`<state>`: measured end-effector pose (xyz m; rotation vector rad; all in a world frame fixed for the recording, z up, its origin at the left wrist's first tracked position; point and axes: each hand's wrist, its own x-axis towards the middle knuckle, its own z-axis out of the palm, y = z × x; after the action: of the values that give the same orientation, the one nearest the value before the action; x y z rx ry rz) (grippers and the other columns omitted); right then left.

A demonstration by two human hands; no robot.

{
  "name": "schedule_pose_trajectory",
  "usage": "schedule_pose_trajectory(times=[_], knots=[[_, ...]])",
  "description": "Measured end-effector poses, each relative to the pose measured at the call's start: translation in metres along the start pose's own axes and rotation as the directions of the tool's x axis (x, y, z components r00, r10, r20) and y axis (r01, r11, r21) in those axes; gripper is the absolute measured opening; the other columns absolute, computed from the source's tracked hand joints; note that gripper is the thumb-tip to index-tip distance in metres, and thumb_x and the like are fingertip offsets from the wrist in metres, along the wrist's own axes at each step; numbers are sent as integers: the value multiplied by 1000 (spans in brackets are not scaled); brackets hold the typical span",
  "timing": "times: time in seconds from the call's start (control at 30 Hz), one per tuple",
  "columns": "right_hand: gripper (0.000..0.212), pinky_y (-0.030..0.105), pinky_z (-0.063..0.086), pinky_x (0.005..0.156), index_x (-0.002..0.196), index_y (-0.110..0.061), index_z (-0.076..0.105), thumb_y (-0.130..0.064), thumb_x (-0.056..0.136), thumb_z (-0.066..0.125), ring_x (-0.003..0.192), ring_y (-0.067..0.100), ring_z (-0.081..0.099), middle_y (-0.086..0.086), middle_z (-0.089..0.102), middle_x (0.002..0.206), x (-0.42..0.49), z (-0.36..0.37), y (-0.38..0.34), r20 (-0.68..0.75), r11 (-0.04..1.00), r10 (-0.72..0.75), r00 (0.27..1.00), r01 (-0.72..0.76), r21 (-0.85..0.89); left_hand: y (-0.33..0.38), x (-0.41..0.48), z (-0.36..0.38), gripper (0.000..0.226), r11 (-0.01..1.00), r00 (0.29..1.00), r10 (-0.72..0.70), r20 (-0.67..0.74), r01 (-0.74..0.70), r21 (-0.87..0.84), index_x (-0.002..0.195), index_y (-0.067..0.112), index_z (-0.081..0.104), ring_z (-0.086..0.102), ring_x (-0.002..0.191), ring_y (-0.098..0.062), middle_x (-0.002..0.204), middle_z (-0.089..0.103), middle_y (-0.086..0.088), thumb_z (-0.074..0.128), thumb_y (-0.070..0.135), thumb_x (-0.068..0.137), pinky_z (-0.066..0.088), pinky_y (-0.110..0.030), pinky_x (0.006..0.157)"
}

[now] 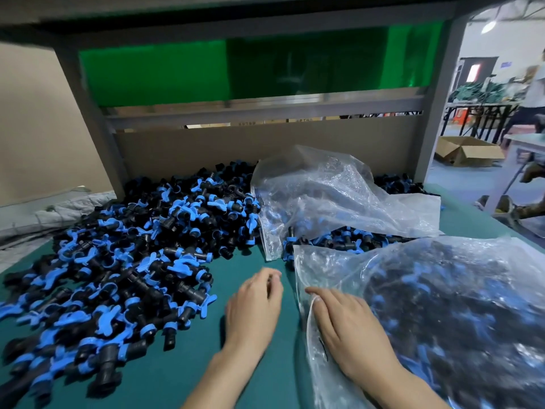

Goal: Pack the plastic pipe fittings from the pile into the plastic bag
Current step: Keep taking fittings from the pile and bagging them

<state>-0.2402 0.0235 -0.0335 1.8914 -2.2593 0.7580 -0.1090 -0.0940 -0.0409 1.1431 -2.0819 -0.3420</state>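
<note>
1. Left hand (253,305) is hovering low over the green table mat (244,258) at bottom centre, fingers loosely curled and motion-blurred, with nothing visible in them.
2. Right hand (348,326) is lying just beside it on the filled plastic bag (442,305), fingers mostly straight and pressing the film near the bag's left edge.
3. Black-and-blue pipe fittings are lying in a pile (132,246) that is filling the left half of the frame, its long spread running from the lower left corner up toward the centre back.
4. Judging by this, the left hand is sitting nearer the pile, whose closest pieces are lying just to its left, while the bag's opening seems to be facing left toward both hands, so the coming scoop is probably going left to right across a short strip of bare mat.
5. Another crumpled bag (339,196), mostly slack, is slumping at centre right behind the filled one, with loose fittings lying between them.
6. Nothing is standing between the left hand and the pile; a cardboard wall (265,149) is closing off the back, and an open carton (469,150) is sitting on the floor at far right.
</note>
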Motion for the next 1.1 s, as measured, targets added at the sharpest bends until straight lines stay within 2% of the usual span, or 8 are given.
schedule_pose_trajectory(times=[0.07, 0.17, 0.37, 0.53, 0.67, 0.77, 0.9, 1.1], knots=[[42, 28, 37, 99, 135, -37, 49, -40, 106, 19, 110, 8, 55, -21, 59, 124, 0, 2, 1, -4, 1000, 24, 1000, -24, -6, -1, 13, 3, 25, 994, 999, -28, 14, 27, 109, 119, 30, 58, 57, 105, -18, 113, 66, 8, 42, 35, 101, 39, -32, 87], [44, 29, 40, 95, 132, -36, 50, -40, 105, 15, 106, 9, 58, -21, 60, 121, 1, 2, 1, -23, 999, 43, 999, -44, -26, -8, 8, 19, 37, 980, 990, -32, 140, 4, 199, 131, 28, 50, 49, 117, -16, 123, 58, 8, 38, 47, 101, 34, -32, 99], [49, 24, 32, 82, 128, -42, 47, -48, 99, 8, 98, 4, 55, -24, 59, 105, 3, -3, 0, -70, 986, 152, 986, -146, 84, 2, 43, 40, 52, 960, 976, -72, 207, 12, 279, 135, 25, 51, 51, 121, -19, 131, 56, 3, 41, 58, 97, 33, -37, 102], [48, 24, 34, 86, 130, -41, 47, -45, 100, 10, 101, 3, 55, -23, 60, 107, 3, -3, 1, -41, 987, 151, 988, -148, 67, 7, 53, 44, 33, 973, 986, -98, 132, 67, 220, 116, 25, 57, 58, 108, -20, 118, 63, 3, 40, 48, 101, 37, -37, 94], [43, 25, 36, 87, 129, -39, 47, -42, 102, 13, 102, 4, 56, -22, 59, 106, 4, -2, 2, -30, 990, 138, 990, -137, 34, 0, 46, 33, 15, 969, 979, -204, 33, 206, -135, 101, 24, 52, 60, 83, -22, 91, 67, 3, 45, 37, 100, 47, -36, 71], [42, 25, 35, 87, 130, -40, 46, -42, 103, 14, 103, 4, 55, -23, 59, 108, 3, -3, 3, -22, 989, 142, 990, -141, 36, -4, 41, 21, 4, 845, 937, -350, -10, 311, -436, 99, 29, 53, 60, 69, -15, 82, 66, 4, 49, 30, 99, 40, -28, 53], [45, 25, 35, 85, 127, -40, 48, -46, 101, 12, 102, 5, 56, -22, 61, 109, 1, -6, 1, -28, 984, 160, 987, -157, 79, -10, 29, 4, 11, 583, 888, -457, 56, 346, -735, 98, 26, 57, 59, 61, -5, 81, 66, 2, 50, 16, 100, 46, -27, 64], [47, 29, 38, 81, 124, -35, 55, -45, 100, 15, 100, 8, 60, -19, 65, 108, 1, -9, -1, -24, 983, 165, 986, -162, 80, -22, 10, -16, 11, 326, 858, -478, 185, 370, -870, 98, 12, 61, 52, 54, -4, 71, 57, 2, 51, 12, 101, 42, -21, 56]])
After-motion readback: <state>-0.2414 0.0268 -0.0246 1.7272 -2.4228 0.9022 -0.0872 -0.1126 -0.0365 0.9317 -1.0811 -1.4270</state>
